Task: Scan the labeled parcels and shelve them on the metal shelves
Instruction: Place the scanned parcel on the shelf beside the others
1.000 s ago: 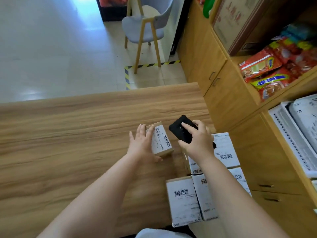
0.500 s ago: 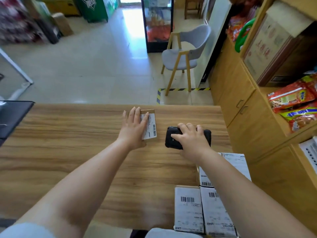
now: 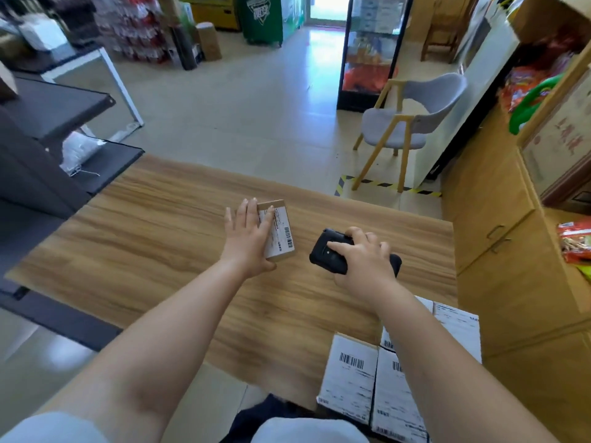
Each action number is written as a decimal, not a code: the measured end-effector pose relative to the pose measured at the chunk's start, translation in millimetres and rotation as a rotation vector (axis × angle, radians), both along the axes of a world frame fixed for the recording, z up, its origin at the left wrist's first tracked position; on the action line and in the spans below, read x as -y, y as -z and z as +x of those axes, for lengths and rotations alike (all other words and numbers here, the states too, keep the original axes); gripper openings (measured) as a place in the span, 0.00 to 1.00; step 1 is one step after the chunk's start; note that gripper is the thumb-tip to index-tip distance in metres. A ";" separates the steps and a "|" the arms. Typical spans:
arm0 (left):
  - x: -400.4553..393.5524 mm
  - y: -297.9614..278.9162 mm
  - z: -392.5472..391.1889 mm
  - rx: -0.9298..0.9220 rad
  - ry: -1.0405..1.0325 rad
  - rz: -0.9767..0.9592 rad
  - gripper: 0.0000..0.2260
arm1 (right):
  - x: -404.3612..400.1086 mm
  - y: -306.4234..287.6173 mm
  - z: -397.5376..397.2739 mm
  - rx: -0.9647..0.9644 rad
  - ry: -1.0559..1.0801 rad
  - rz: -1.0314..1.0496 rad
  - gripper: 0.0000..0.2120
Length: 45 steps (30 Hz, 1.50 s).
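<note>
- The left hand (image 3: 248,239) lies flat on a small brown parcel (image 3: 277,231) on the tabletop (image 3: 153,238), fingers straight and resting on it, thumb by its near edge; I judge this steadies it with its white label up.
- The right hand (image 3: 364,262) curls its fingers round a black handheld scanner (image 3: 329,254), held low over the tabletop, just beside the parcel, probably for scanning.
- More labeled parcels (image 3: 350,378) sit together at the near right edge, barcodes up, likely waiting their turn.
- The barcodes are visible, but the label print is too small to read.
- The dark metal shelves (image 3: 54,107) stand at the left, well apart from the parcel.
</note>
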<state>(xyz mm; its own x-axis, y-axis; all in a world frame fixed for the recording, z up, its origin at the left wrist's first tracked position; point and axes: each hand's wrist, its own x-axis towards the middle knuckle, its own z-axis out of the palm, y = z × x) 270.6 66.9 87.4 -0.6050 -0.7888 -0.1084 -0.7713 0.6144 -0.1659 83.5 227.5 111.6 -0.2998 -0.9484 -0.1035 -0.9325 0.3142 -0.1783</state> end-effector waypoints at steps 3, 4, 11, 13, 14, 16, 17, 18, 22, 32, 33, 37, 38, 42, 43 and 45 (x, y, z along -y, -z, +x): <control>-0.7 3.7 38.2 0.007 -0.094 0.001 0.58 | 17.4 -0.8 20.1 -0.051 -0.123 0.088 0.25; 0.6 3.2 52.3 0.015 -0.119 -0.003 0.58 | 23.3 -1.0 28.3 -0.074 -0.168 0.105 0.25; 17.9 1.9 160.6 0.040 -0.255 -0.029 0.57 | 70.7 -7.1 113.9 -0.098 -0.377 0.104 0.26; 24.3 2.4 195.6 0.041 -0.302 -0.029 0.57 | 86.8 -8.2 141.4 -0.050 -0.399 0.094 0.27; 27.6 2.4 214.1 0.040 -0.328 -0.033 0.57 | 95.4 -8.7 156.6 -0.021 -0.408 0.084 0.27; 34.3 3.2 254.5 0.030 -0.386 -0.031 0.57 | 114.8 -8.5 193.5 0.027 -0.428 0.065 0.27; 37.7 4.1 276.1 0.023 -0.421 -0.023 0.57 | 125.9 -8.3 215.5 0.057 -0.432 0.054 0.27; 40.7 5.3 298.9 0.011 -0.463 -0.011 0.57 | 137.3 -7.5 240.0 0.100 -0.428 0.041 0.27; 51.1 11.7 397.8 -0.134 -0.692 0.040 0.60 | 185.8 -3.4 358.5 0.378 -0.326 -0.035 0.28; 39.5 34.4 617.4 -0.505 -1.213 0.060 0.59 | 266.0 9.8 661.7 0.710 -0.358 -0.131 0.29; 37.9 40.3 633.2 -0.528 -1.262 0.058 0.59 | 269.7 12.8 685.6 0.696 -0.401 -0.126 0.29; 40.0 57.9 693.3 -0.587 -1.418 0.086 0.60 | 285.8 27.2 767.4 0.633 -0.545 -0.072 0.29; 43.3 60.4 708.5 -0.605 -1.455 0.085 0.60 | 291.5 30.3 784.8 0.619 -0.570 -0.051 0.29; 68.2 69.1 773.1 -0.644 -1.604 0.014 0.58 | 327.5 41.7 850.1 0.559 -0.713 -0.009 0.29; 78.0 70.6 790.3 -0.647 -1.632 0.005 0.58 | 341.2 45.1 866.2 0.551 -0.745 -0.004 0.29; 103.2 69.5 826.7 -0.664 -1.680 -0.011 0.57 | 374.5 50.2 899.9 0.560 -0.786 0.008 0.29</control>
